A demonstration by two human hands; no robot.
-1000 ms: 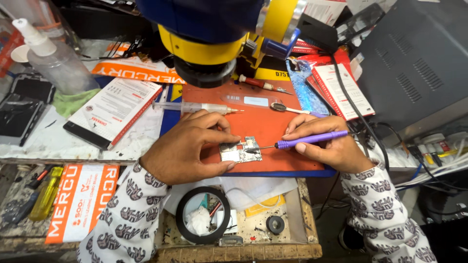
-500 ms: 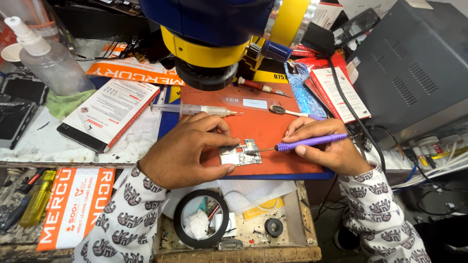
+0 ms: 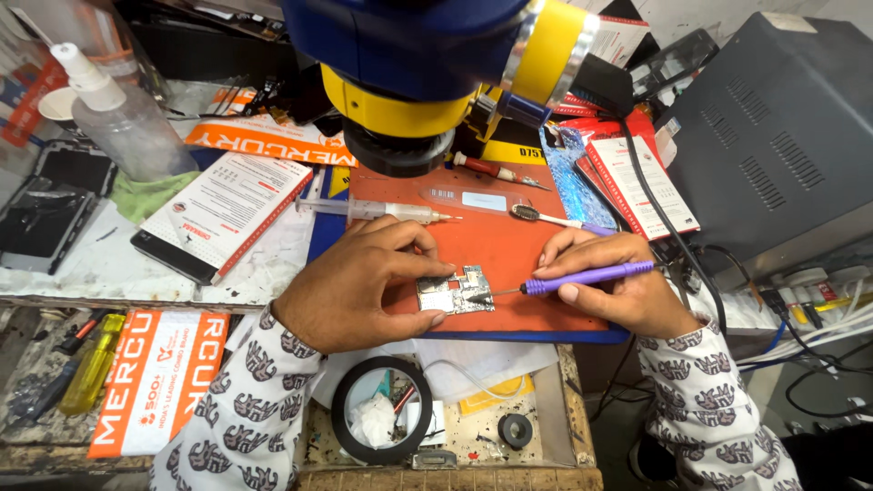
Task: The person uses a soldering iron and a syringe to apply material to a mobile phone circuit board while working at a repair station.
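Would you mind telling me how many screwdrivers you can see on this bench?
3: a purple one in the right hand, a red one at the orange mat's far edge, and a yellow one in the tray at left. Clutter may hide others.

A single head-worn camera is looking steeply down from above the person's seat, facing away from the body across the cluttered desk (image 3: 73, 264). It is sitting close, so a blue-and-yellow microscope head (image 3: 427, 82) is crowding the far top of the frame, while patterned sleeves are entering from the near edge. An orange rubber work mat (image 3: 491, 245) is filling the centre. A grey metal box (image 3: 773, 127) is closing off the far right.
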